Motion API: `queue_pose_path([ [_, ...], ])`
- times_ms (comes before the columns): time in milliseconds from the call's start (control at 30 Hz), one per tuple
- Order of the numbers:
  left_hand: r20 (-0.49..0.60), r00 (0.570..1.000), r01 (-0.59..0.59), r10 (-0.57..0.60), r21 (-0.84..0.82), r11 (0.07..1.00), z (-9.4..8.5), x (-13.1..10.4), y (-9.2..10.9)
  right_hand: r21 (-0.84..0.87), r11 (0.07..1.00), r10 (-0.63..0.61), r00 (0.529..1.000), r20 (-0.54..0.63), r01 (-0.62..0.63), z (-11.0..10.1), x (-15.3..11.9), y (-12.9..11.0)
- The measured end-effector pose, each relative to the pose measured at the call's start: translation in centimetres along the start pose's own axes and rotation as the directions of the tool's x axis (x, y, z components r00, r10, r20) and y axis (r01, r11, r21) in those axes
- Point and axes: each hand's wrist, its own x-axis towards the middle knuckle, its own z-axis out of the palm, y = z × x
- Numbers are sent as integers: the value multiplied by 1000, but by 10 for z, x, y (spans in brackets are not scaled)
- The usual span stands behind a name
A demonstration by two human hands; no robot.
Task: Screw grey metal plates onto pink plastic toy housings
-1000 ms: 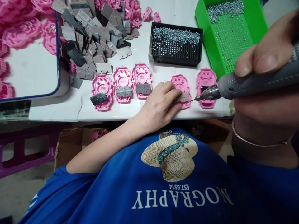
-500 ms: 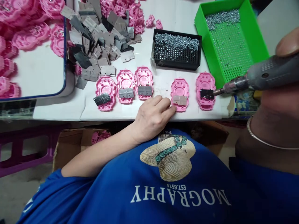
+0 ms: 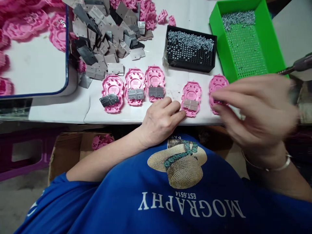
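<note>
Rightmost pink shell [image 3: 218, 82] sits at my right hand's [image 3: 259, 112] 10 o'clock, long axis 12-to-6; right's nearer, blurred, can't tell if clamped. Left hand [image 3: 162, 120] curled by tan-plated shell [image 3: 192, 92], grip unclear.

Glossy pink plastic housings [image 3: 155, 76]; dull grey plates [image 3: 135, 94]; shiny metal screws [image 3: 191, 39].
</note>
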Motion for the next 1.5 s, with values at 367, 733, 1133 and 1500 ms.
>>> queue_pose_path([
  [367,29,999,19,-19,8,1000,0,-1,-1,-17,974,-219,955,200,227,36,26,17],
  [733,47,998,29,-30,19,999,2,-3,-1,61,946,-323,914,245,318,34,29,27],
  [1133,-21,1000,21,-20,16,1000,2,-1,-2,128,928,-371,897,241,349,33,35,34],
  [1500,32,999,26,-28,42,999,2,-3,-1,137,971,-222,946,236,194,32,29,23],
])
